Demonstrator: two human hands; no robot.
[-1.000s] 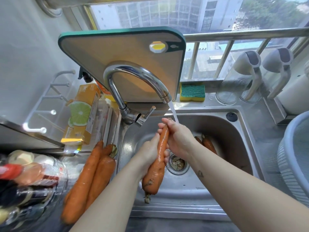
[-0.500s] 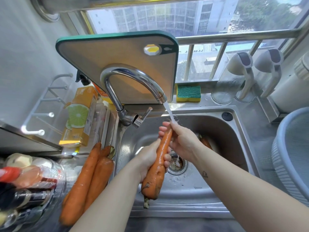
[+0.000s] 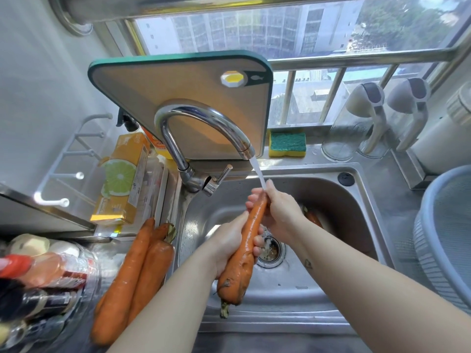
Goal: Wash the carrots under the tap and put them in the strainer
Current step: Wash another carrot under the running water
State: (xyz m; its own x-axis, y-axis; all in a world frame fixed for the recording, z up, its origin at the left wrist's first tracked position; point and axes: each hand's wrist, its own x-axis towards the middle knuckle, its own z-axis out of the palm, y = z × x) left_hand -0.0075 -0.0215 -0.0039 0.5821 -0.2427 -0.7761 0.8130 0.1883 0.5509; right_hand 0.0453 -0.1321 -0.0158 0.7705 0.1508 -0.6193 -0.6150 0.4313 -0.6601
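- Head view: carrot [image 3: 243, 248] held over the sink [image 3: 344, 212], thin tip up, thick stem end down near the front rim.
- Left grip [image 3: 229, 245] wraps the carrot's middle from the left; fingertips [image 3: 258, 244] curl round its right side.
- Right grip [image 3: 280, 212] closed round the thin tip, just under the spout.
- Tap [image 3: 204, 123] running; the stream [image 3: 258, 174] lands on the right grip at the carrot tip.
- Drain [image 3: 271, 250] sits below and just right of the carrot. Sink steel is wet.
- One more carrot in sink [image 3: 314, 219], mostly hidden behind the right grip.
- Carrots on desk [image 3: 132, 271] lie side by side left of the sink, tips pointing away.
- Strainer [image 3: 426, 215], grey-blue, on the desk [image 3: 392, 200] at the right edge, well apart from the held carrot. What's in it: cannot tell, cut by the frame.
- Board [image 3: 178, 98] leans upright behind the tap; sponge [image 3: 287, 143] on the ledge just right of it.
- Lime-print box [image 3: 125, 174] left of the tap, bottles [image 3: 38, 276] lower left, white wall hooks [image 3: 63, 174] above them.
- Two clear jugs [image 3: 356, 123] back right.
- Barred window [image 3: 280, 29] behind the sink, daylight, buildings and trees outside.
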